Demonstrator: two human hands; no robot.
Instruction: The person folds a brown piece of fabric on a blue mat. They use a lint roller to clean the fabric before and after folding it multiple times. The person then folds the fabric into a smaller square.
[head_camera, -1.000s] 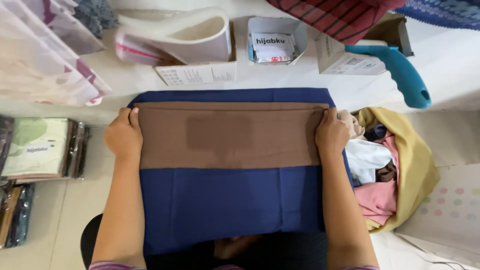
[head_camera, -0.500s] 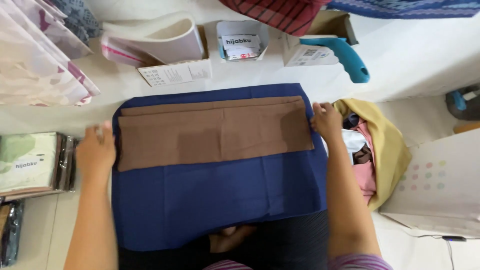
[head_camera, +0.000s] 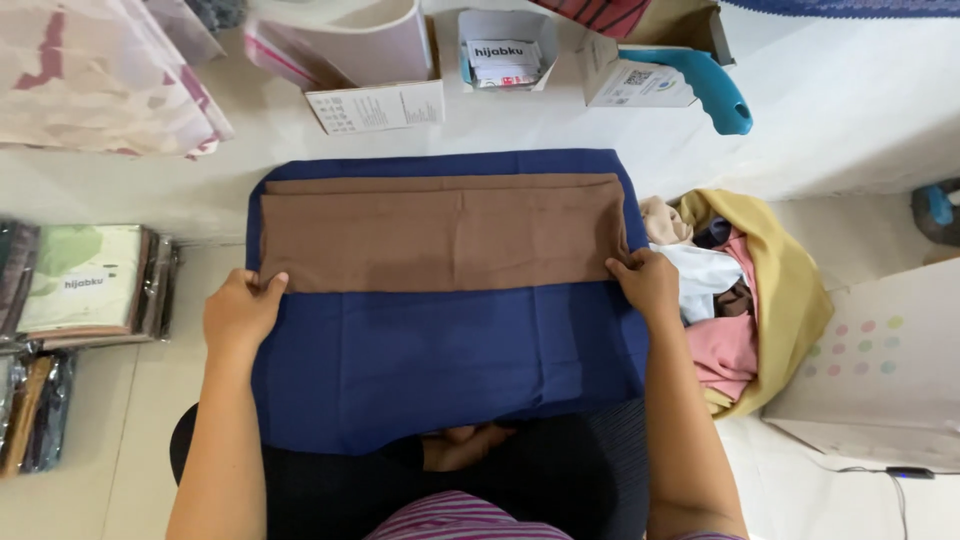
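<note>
Each grip pinches a near corner of the folded brown cloth (head_camera: 443, 236): left hand (head_camera: 240, 312), right hand (head_camera: 648, 285). Lying flat on a blue board (head_camera: 450, 360), it looks light, limp, slippery; corners hold best

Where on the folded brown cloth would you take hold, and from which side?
At the two near corners of the brown cloth, coming from the person's side. It lies flat as a wide strip on the blue board, its near edge free; the left hand and right hand already pinch there.
</note>
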